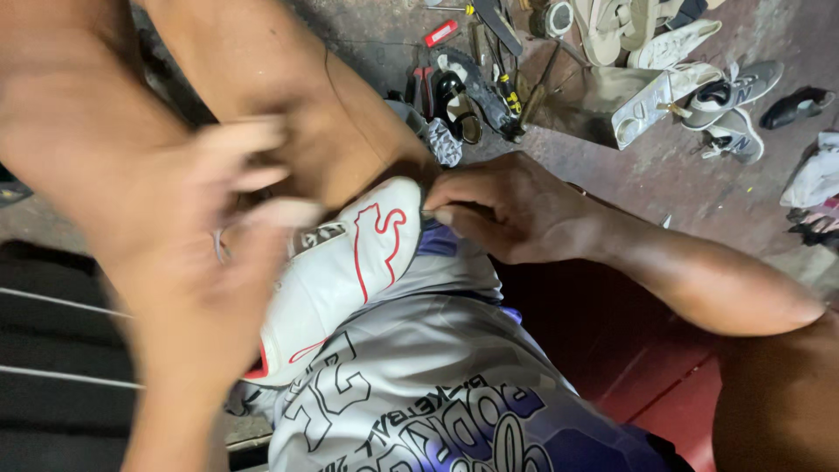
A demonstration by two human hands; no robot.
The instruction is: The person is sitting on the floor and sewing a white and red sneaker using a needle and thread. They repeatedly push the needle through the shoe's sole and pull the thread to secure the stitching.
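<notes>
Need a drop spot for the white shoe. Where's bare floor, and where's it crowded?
Bare floor lies right of the right hand, bordered above by the grey sneakers and at the frame's edge by white cloth. Crowded: the tools and black shoe above that hand. The blurred left hand covers the white shoe.

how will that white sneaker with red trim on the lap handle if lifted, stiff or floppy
The white sneaker with red trim likely holds its shape: its rounded upper looks firm. Probably light, since it rests on the lap pinched by the right hand. The smooth surface may be slightly slippery. The left hand is blurred.

Grey sneakers point(730, 105), red lighter point(441, 33), scattered tools point(498, 65) on concrete floor point(647, 179)
</notes>
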